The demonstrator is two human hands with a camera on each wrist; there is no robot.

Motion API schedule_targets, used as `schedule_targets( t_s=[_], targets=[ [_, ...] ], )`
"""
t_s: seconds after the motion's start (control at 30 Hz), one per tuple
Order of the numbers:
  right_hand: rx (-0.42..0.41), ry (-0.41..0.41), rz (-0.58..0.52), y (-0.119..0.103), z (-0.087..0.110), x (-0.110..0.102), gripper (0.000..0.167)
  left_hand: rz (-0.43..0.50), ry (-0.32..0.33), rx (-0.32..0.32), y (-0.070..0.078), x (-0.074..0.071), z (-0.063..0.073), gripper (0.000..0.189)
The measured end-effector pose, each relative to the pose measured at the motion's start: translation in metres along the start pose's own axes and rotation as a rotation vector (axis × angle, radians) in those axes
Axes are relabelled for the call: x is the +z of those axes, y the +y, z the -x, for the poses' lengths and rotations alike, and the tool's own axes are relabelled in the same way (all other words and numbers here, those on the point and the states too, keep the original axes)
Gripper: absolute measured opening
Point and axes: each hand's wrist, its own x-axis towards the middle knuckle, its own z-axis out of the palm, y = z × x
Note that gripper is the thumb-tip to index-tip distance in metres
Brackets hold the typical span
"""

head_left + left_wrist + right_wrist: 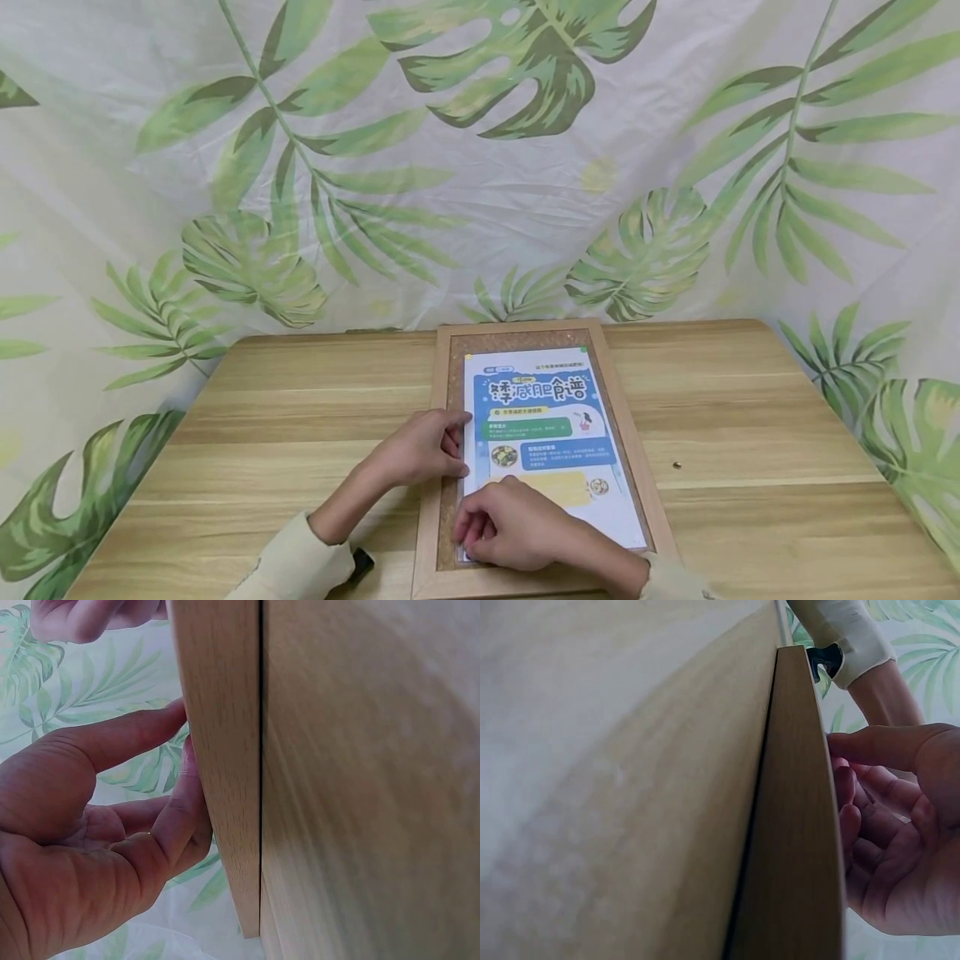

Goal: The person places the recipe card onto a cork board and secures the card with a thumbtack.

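A printed poster (540, 450) in blue and white lies on a cork board (525, 340) with a wooden frame (633, 450). Two small pins, a yellow pin (468, 357) and a green pin (582, 350), sit at its top corners. My left hand (423, 446) touches the poster's left edge, thumb and forefinger apart; in the left wrist view its fingertips meet the board behind the frame's side. With bent fingers, my right hand (517, 525) covers the lower left corner, thumb and forefinger close together. What its fingertips hold there is hidden; I cannot tell.
The board lies on a wood-grain table (750, 400). A tiny brass-coloured object (677, 465) is on the tabletop right of the board. Behind the table hangs a leaf-patterned cloth (517, 208). A black object (362, 565) shows by the left cuff.
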Motion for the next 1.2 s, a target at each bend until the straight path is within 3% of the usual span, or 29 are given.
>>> schedule_targets(
  t_s=[0.33, 1.2],
  targets=[
    [0.024, 0.034, 0.042, -0.0005, -0.0026, 0.0024, 0.016, 0.001, 0.002, -0.008, 0.0014, 0.0002, 0.0000, 0.073],
    [0.064, 0.066, 0.025, 0.0017, -0.0040, 0.0005, 0.020, -0.027, 0.002, -0.012, 0.0018, 0.0008, -0.0015, 0.072]
  ],
)
